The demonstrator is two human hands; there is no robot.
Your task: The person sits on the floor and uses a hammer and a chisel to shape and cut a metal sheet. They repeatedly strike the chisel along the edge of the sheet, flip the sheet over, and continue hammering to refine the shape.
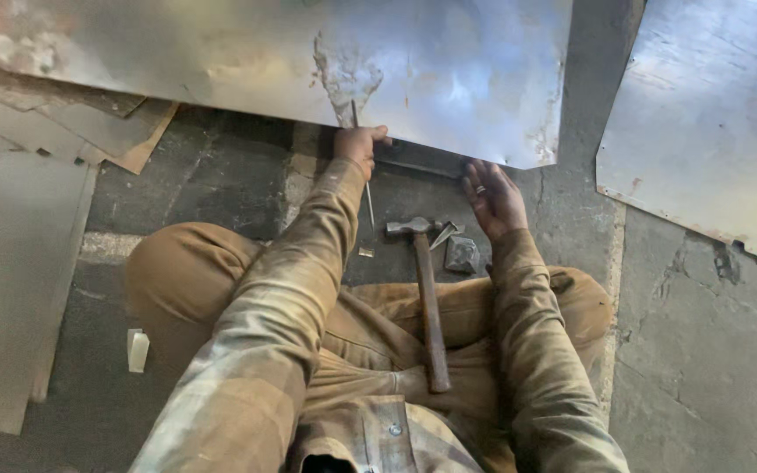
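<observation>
Item: our left hand (359, 143) clamped on a thin rod (368, 194) at the metal sheet's (449, 70) near edge. Our right hand (492, 197) open, fingers apart, beside that edge. Hammer (427, 289) below the sheet, between our arms.

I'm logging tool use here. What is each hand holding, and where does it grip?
The left hand grips a thin metal rod near its upper end, against the metal sheet. The right hand is open, holding nothing.
</observation>
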